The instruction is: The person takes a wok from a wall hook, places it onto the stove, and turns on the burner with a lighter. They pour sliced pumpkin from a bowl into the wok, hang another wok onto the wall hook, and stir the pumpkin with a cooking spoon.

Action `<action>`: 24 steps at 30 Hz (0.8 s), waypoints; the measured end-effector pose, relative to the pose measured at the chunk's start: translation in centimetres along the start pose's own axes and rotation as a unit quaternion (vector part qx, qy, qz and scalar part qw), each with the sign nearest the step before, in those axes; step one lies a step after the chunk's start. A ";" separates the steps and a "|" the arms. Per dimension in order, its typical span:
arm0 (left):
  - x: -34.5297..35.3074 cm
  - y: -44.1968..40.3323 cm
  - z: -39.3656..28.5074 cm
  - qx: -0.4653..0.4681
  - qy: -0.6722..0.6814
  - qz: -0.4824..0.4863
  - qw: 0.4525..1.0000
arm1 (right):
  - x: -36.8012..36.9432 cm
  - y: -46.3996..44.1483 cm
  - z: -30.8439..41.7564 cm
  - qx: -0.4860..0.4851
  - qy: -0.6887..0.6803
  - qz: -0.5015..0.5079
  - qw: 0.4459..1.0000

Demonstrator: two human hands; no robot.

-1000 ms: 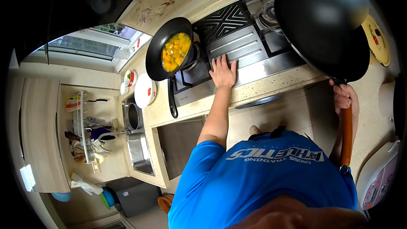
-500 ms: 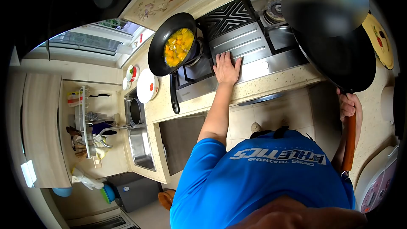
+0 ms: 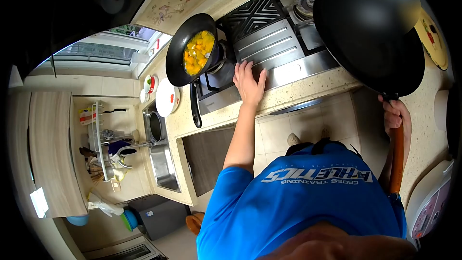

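Observation:
My left hand (image 3: 249,84) is over the front of the steel gas stove (image 3: 284,74), fingers apart and holding nothing. To its left, a black frying pan (image 3: 175,65) with orange-yellow chunks (image 3: 198,52) in liquid sits on the left burner, its black handle pointing to the counter's front edge. My right hand (image 3: 395,112) is wrapped round the brown handle (image 3: 397,161) of a large black wok (image 3: 370,43). The wok is tilted above the stove's right side and hides part of it.
On the counter left of the stove stand a white lidded bowl (image 3: 167,98) and a small red-white bowl (image 3: 151,84). Farther left are the sink (image 3: 163,166) and a dish rack (image 3: 98,139). A yellow lid (image 3: 431,38) and a rice cooker (image 3: 429,202) are at right.
My left hand has shifted slightly left and its fingers have lifted and curled a little. The wok has swung a little leftward in view, still in my right hand.

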State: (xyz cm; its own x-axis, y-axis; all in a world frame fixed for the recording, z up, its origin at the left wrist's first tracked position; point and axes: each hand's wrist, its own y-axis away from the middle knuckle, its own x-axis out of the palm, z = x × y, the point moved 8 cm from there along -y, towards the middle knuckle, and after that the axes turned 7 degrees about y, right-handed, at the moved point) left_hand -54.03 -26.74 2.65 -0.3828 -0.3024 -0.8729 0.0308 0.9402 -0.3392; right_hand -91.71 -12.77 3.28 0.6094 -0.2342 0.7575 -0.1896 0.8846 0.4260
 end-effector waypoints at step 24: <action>-5.6 18.1 1.8 -0.062 0.104 -0.094 0.988 | 1.9 -0.4 -0.9 -0.008 0.132 -0.046 0.990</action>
State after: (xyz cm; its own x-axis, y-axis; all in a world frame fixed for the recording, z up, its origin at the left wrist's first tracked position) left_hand -49.64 -8.29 0.72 -0.5536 -0.4471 -0.7026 -0.1681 0.8863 -0.4316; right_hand -89.81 -13.24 4.09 0.8041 -0.2016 0.5593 -0.1134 0.8715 0.4771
